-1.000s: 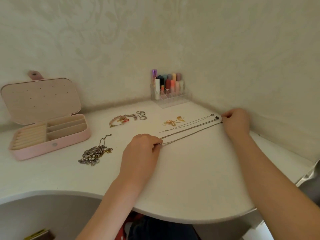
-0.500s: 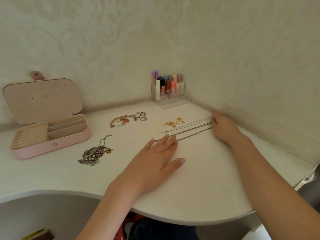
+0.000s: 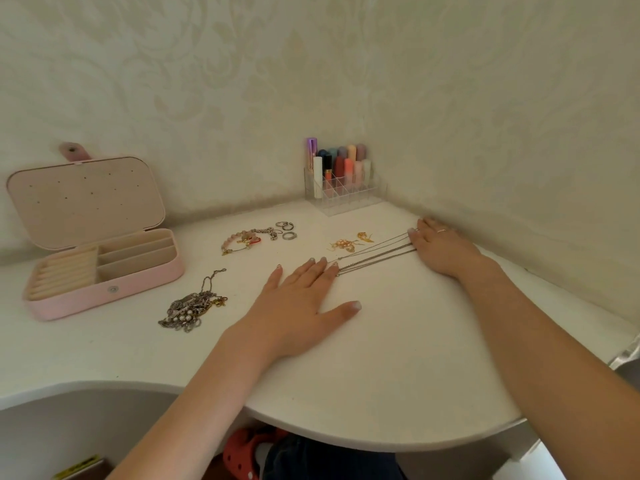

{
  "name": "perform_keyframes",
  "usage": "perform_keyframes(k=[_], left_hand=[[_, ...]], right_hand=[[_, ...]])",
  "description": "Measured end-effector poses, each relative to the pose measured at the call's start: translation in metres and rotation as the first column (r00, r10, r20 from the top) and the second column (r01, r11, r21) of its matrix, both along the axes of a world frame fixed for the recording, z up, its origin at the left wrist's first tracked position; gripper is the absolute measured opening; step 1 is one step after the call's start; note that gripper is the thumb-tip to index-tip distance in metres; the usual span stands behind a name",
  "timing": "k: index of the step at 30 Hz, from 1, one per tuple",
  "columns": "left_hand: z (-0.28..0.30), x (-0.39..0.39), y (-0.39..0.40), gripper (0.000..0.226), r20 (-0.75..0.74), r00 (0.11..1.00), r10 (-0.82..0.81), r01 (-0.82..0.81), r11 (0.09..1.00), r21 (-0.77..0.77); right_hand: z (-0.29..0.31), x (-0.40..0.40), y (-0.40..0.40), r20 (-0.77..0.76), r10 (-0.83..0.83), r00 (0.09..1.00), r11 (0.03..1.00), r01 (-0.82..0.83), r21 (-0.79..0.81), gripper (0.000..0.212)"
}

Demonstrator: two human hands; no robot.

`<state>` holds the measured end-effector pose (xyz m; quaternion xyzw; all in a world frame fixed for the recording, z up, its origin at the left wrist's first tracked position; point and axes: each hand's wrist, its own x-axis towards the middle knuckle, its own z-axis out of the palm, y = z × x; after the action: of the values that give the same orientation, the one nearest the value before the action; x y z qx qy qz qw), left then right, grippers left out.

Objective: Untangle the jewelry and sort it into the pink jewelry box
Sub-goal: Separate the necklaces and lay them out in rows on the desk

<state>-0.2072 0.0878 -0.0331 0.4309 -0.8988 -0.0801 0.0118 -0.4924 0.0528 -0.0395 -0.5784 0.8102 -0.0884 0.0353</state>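
Single head-worn wide-angle view, looking forward and down from above near edge of white table [image 3: 398,375]. Faces room corner: patterned wall fills upper half of frame, edges bowed by lens. Both forearms enter from bottom. Close range, tabletop within arm's reach. Pink jewelry box [image 3: 104,271] at left edge. No second view.

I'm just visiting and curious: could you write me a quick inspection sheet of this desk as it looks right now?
Surface: curved white desk.
Job's things: open pink jewelry box, compartments look empty; thin silver chains stretched straight; tangled silver pearl pile; beaded bracelet; silver rings; gold earrings.
Clutter: clear acrylic lipstick organiser.
Hands: left hand and right hand flat, fingertips at the chains' ends.
Cables: nothing seen.
Surroundings: cream patterned wallpaper.
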Motion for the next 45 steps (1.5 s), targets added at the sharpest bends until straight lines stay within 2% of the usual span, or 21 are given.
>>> perform_keyframes(k=[4,7,9,12,14,16,18,20,23,26,28,30,32,34,36,39,41,43,45], left_hand=[[-0.001,-0.001,0.000,0.079,-0.014,1.000,0.008,-0.008,1.000,-0.023],[-0.002,0.000,0.001,0.082,-0.035,0.999,0.014,-0.016,0.999,-0.037],[-0.003,0.001,0.003,0.085,-0.102,0.994,0.026,-0.033,0.997,-0.065],[-0.003,0.010,0.008,0.078,-0.230,0.971,0.064,-0.091,0.990,-0.110],[-0.002,0.030,0.009,0.072,-0.220,0.972,0.083,-0.127,0.973,-0.195],[0.004,0.060,0.007,0.068,-0.192,0.973,0.130,-0.180,0.946,-0.271],[0.013,0.094,0.001,0.068,-0.265,0.934,0.240,-0.297,0.933,-0.203],[0.017,0.122,-0.002,0.062,-0.315,0.886,0.340,-0.387,0.916,-0.100],[0.013,0.140,0.000,0.033,-0.315,0.900,0.301,-0.352,0.928,-0.120],[0.009,0.142,0.003,0.011,-0.406,0.873,0.272,-0.361,0.919,-0.159],[0.007,0.142,0.001,0.007,-0.488,0.830,0.269,-0.385,0.910,-0.154],[0.005,0.142,-0.005,0.008,-0.582,0.770,0.261,-0.393,0.913,-0.110],[0.006,0.140,-0.010,0.015,-0.684,0.681,0.262,-0.394,0.918,-0.041],[0.009,0.138,-0.016,0.018,-0.794,0.536,0.287,-0.397,0.916,0.063],[0.010,0.139,-0.021,0.016,-0.876,0.348,0.333,-0.404,0.897,0.181],[0.009,0.145,-0.024,0.011,-0.905,0.125,0.407,-0.350,0.872,0.343],[0.006,0.145,-0.025,0.011,-0.907,0.101,0.408,-0.343,0.870,0.353],[0.005,0.145,-0.025,0.015,-0.919,0.168,0.356,-0.410,0.873,0.263],[0.005,0.145,-0.024,0.017,-0.935,0.180,0.305,-0.447,0.872,0.199]], right_hand=[[0.000,0.000,-0.001,-0.004,0.003,1.000,1.000,-0.003,-0.021,0.057],[-0.001,0.001,0.001,0.004,0.001,1.000,0.990,-0.001,-0.144,0.055],[0.002,0.004,0.004,-0.034,0.009,0.999,0.973,-0.016,-0.229,0.054],[0.008,0.017,0.008,-0.023,0.088,0.996,0.946,-0.090,-0.310,0.052],[0.016,0.038,0.013,-0.009,0.202,0.979,0.916,-0.192,-0.353,0.052],[0.024,0.068,0.019,-0.046,0.349,0.936,0.869,-0.341,-0.357,0.053],[0.029,0.105,0.026,-0.087,0.504,0.859,0.795,-0.501,-0.342,0.055],[0.031,0.145,0.032,-0.064,0.651,0.757,0.704,-0.633,-0.322,0.051],[0.028,0.203,0.032,0.043,0.789,0.612,0.593,-0.742,-0.313,0.049],[0.025,0.241,0.017,0.094,0.816,0.571,0.575,-0.784,-0.232,0.050],[0.022,0.255,0.007,0.077,0.838,0.540,0.544,-0.813,-0.209,0.037],[0.017,0.261,0.001,0.105,0.841,0.531,0.536,-0.791,-0.295,0.022],[0.013,0.262,-0.002,0.178,0.812,0.556,0.577,-0.715,-0.395,0.015],[0.011,0.259,-0.003,0.288,0.783,0.552,0.616,-0.622,-0.483,0.010],[0.011,0.255,-0.004,0.378,0.761,0.528,0.645,-0.547,-0.533,0.008],[0.010,0.254,-0.007,0.419,0.737,0.531,0.672,-0.508,-0.539,0.009],[0.009,0.255,-0.006,0.437,0.723,0.536,0.688,-0.491,-0.535,0.009],[0.010,0.255,-0.006,0.425,0.708,0.564,0.702,-0.491,-0.516,0.010],[0.012,0.254,-0.004,0.367,0.703,0.609,0.705,-0.533,-0.468,0.016]])
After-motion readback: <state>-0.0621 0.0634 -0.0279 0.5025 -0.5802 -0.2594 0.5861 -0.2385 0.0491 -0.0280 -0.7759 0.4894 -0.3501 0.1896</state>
